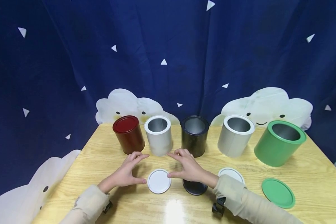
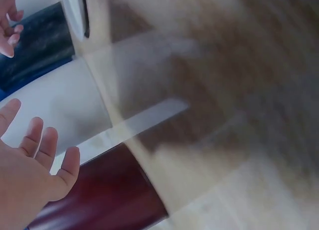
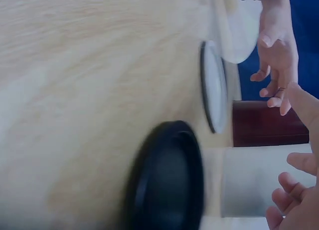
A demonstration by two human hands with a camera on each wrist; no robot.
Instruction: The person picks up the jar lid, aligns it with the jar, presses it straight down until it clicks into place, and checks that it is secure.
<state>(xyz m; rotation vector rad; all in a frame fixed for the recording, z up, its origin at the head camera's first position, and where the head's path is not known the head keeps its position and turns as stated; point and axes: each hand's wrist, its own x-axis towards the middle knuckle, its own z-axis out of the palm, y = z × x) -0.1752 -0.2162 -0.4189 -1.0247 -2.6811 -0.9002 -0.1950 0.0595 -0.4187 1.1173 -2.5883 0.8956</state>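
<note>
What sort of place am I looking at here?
Probably an indoor demonstration spot: a blue, cloud-patterned curtain hangs behind a wooden table, where five cans stand in a row.

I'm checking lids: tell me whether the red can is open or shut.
The red can is shut: a red lid covers it.

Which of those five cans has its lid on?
The dark red can at the row's left end: a red lid covers its top. The white can beside it, the black can, the second white can and the green can all stand open.
</note>
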